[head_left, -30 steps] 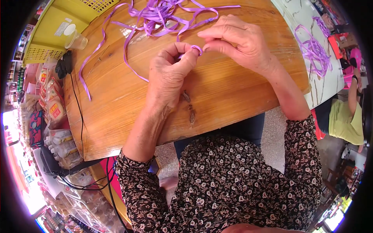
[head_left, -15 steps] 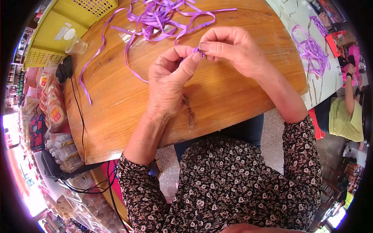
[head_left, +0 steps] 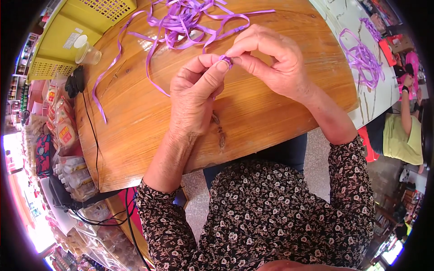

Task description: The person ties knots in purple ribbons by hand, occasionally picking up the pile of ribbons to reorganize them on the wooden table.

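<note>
Centrally, above the near half of a varnished, orange-brown wooden table [head_left: 271, 117], a small coil of flat, shiny purple ribbon [head_left: 225, 59] is held off the surface between two bare hands. Left hand [head_left: 192, 92]: thumb and forefinger pinch the coil, thumb uppermost; remaining fingers curled beneath, their contents hidden. Right hand [head_left: 276, 65]: thumb and forefinger tips brought together at the coil's right edge, touching it; whether they grip ribbon or merely press on it, cannot tell. Both forearms emerge from the sleeves of a black blouse with a pale floral print [head_left: 271, 203].

Beyond the hands, on the same table: a loose heap of tangled purple ribbon [head_left: 183, 21]. One strand curves down from its left side and passes out of sight at the left hand; another, longer tail [head_left: 100, 108] lies farther left, its end free on the wood.

Left margin: a yellow-green plastic crate with perforated sides [head_left: 68, 36]; just beside it, a clear plastic cup [head_left: 91, 55], tilted; nearer, a black object with a thin cable [head_left: 75, 82].

Right side: a white marbled tabletop [head_left: 382, 97] bearing a second purple ribbon tangle [head_left: 366, 63]; beyond, a person in a yellow-green top [head_left: 404, 140]
</note>
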A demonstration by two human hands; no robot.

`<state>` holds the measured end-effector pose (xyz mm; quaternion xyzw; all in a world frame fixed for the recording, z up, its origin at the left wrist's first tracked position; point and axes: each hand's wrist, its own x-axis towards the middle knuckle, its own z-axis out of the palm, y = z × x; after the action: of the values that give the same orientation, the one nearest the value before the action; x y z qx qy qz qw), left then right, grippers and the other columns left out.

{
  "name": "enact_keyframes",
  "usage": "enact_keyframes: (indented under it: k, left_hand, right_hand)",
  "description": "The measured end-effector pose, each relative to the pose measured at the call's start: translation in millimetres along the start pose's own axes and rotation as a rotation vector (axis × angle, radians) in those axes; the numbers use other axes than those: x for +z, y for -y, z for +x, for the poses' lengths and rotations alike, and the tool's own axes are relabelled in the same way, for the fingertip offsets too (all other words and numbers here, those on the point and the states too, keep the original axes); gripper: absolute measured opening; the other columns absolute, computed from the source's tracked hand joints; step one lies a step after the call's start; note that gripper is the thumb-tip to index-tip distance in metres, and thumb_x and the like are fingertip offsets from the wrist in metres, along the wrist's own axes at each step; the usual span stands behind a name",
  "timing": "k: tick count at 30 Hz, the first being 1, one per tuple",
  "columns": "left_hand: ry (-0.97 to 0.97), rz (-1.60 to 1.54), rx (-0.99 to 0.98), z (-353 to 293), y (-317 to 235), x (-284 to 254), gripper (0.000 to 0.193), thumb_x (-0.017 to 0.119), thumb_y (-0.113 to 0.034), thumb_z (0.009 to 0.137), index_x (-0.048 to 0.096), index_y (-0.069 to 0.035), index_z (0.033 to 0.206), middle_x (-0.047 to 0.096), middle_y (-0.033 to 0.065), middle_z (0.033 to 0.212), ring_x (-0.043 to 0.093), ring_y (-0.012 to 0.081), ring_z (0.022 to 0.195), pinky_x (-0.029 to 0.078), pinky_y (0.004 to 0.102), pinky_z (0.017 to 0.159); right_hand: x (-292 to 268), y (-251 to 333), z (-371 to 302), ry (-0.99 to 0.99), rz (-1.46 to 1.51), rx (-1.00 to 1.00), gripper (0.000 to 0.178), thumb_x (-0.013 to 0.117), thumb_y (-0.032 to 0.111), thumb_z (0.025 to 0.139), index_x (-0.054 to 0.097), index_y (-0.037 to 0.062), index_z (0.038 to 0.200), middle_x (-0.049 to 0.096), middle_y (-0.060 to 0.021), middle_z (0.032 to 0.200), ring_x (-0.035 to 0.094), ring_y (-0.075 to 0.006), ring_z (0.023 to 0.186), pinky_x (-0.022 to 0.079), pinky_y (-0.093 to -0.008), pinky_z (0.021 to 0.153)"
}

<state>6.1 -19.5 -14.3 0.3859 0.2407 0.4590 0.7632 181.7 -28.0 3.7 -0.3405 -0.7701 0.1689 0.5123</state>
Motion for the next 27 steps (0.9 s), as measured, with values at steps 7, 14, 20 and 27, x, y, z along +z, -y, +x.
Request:
enact_keyframes:
  k: [7,14,20,27]
  left_hand:
    - [-0.032,0.042,0.004,-1,0,0,0.010,0.065,-0.007,0.081,0.061,-0.003,0.090,0.055,-0.0048,0.071,0.038,0.0018,0.055,0.027,0.0166,0.048]
    - [-0.017,0.068,-0.041,-1,1,-3,0.010,0.064,-0.007,0.081,0.061,-0.003,0.090,0.054,-0.0060,0.071,0.036,0.0012,0.055,0.025,0.0165,0.047]
    - [-0.022,0.132,-0.006,-4,-4,6,0.012,0.063,-0.002,0.081,0.061,-0.003,0.092,0.057,-0.0041,0.078,0.043,0.0020,0.065,0.033,0.0158,0.055]
    - [-0.095,0.188,0.001,-4,-3,2,0.011,0.064,-0.001,0.080,0.062,-0.002,0.090,0.059,-0.0029,0.082,0.049,0.0028,0.074,0.038,0.0160,0.064]
  right_hand:
    - [-5,2,-1,0.085,0.155,0.057,0.010,0.064,-0.002,0.077,0.062,0.0013,0.086,0.060,-0.0051,0.081,0.057,-0.0144,0.076,0.044,-0.0246,0.068]
    - [-4,2,-3,0.091,0.151,0.093,0.008,0.064,-0.003,0.076,0.061,-0.0001,0.083,0.059,-0.0052,0.080,0.055,-0.0130,0.077,0.043,-0.0231,0.067]
    - [-3,0,-9,0.046,0.439,0.418,0.003,0.060,-0.002,0.082,0.059,-0.0005,0.084,0.056,-0.0026,0.084,0.053,-0.0083,0.080,0.043,-0.0210,0.071]
    - [-2,-1,-11,0.067,0.511,0.484,0.004,0.058,0.001,0.084,0.058,-0.0011,0.087,0.055,-0.0015,0.087,0.051,-0.0064,0.083,0.043,-0.0197,0.073]
